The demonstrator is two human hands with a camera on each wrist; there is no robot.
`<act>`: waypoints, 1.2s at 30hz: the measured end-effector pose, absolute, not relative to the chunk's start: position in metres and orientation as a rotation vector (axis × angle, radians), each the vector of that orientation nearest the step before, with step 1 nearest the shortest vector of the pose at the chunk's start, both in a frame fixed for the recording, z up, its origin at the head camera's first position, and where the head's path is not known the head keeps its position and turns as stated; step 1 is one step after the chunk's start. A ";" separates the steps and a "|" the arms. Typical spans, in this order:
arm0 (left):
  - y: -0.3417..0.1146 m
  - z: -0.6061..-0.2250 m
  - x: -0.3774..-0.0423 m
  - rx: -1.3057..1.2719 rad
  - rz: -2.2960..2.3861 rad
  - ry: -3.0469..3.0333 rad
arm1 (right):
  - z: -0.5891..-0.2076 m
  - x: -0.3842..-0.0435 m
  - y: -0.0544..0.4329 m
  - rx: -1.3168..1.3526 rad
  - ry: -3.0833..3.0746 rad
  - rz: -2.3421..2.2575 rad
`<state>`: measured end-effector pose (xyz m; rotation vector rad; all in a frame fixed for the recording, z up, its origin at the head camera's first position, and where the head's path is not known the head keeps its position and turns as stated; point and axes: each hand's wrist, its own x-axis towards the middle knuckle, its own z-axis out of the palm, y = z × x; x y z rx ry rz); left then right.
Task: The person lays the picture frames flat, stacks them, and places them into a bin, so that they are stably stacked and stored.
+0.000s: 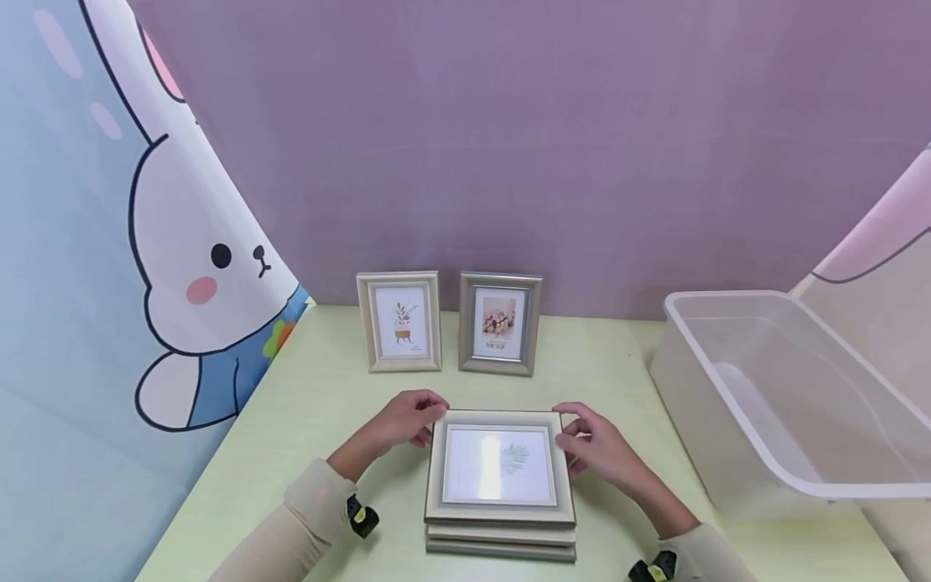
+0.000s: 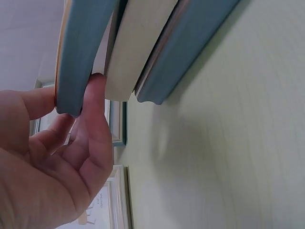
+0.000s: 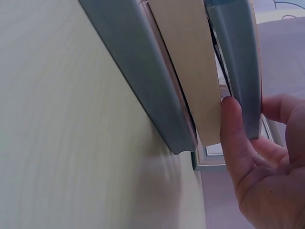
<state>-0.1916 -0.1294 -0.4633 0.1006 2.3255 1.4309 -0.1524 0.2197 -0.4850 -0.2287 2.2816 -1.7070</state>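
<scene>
Three picture frames lie stacked at the near middle of the table. The top frame [image 1: 502, 465], with a leaf print and glare on its glass, is pinched at its far left corner by my left hand [image 1: 407, 420]. My right hand [image 1: 600, 444] grips the far right corner. In the left wrist view the thumb presses the face of the top frame [image 2: 86, 52], while a finger reaches under it. The right wrist view shows the same pinch, with a narrow gap above the cream middle frame [image 3: 186, 62]. Lowest is a grey-blue frame [image 3: 138, 71] on the table.
Behind the stack stand a cream frame [image 1: 371, 323] with a plant print and a taupe frame [image 1: 466, 327] with a flower print. A translucent plastic bin [image 1: 720, 436] is at the right. A purple cloth [image 1: 509, 162] hangs behind the table [image 1: 596, 356].
</scene>
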 end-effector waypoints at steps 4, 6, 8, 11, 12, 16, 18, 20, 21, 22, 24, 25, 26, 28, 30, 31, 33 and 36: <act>-0.130 -0.465 -0.191 0.132 1.397 2.323 | -0.484 -0.152 0.219 -0.204 2.308 -1.681; -0.130 -0.466 -0.191 0.144 1.383 2.326 | -0.483 -0.152 0.219 -0.194 2.315 -1.672; -0.131 -0.467 -0.191 0.158 1.376 2.330 | -0.483 -0.151 0.218 -0.184 2.317 -1.670; -0.131 -0.469 -0.192 0.170 1.372 2.335 | -0.482 -0.150 0.218 -0.171 2.310 -1.672; -0.131 -0.469 -0.192 0.174 1.370 2.335 | -0.483 -0.149 0.218 -0.170 2.305 -1.674; -0.132 -0.472 -0.192 0.180 1.367 2.323 | -0.484 -0.148 0.218 -0.171 2.283 -1.677; -0.132 -0.473 -0.191 0.183 1.365 2.318 | -0.485 -0.148 0.218 -0.177 2.278 -1.676; -0.133 -0.473 -0.191 0.187 1.365 2.314 | -0.485 -0.148 0.218 -0.171 2.278 -1.672; -0.133 -0.473 -0.191 0.196 1.358 2.317 | -0.485 -0.148 0.218 -0.178 2.276 -1.670; -0.133 -0.474 -0.191 0.201 1.352 2.317 | -0.485 -0.149 0.219 -0.184 2.274 -1.670; -0.134 -0.474 -0.191 0.213 1.341 2.316 | -0.485 -0.149 0.219 -0.191 2.268 -1.670; -0.134 -0.474 -0.191 0.218 1.337 2.316 | -0.485 -0.149 0.219 -0.198 2.265 -1.668; -0.135 -0.474 -0.191 0.223 1.333 2.315 | -0.485 -0.149 0.219 -0.202 2.264 -1.665; -0.135 -0.474 -0.191 0.228 1.334 2.308 | -0.485 -0.150 0.219 -0.203 2.263 -1.659; -0.134 -0.473 -0.191 0.234 1.337 2.303 | -0.485 -0.150 0.219 -0.198 2.269 -1.650; -0.134 -0.472 -0.191 0.237 1.337 2.304 | -0.485 -0.150 0.219 -0.198 2.273 -1.644; -0.134 -0.471 -0.192 0.241 1.337 2.302 | -0.486 -0.151 0.220 -0.199 2.283 -1.632; -0.133 -0.470 -0.193 0.241 1.329 2.300 | -0.486 -0.152 0.220 -0.208 2.298 -1.611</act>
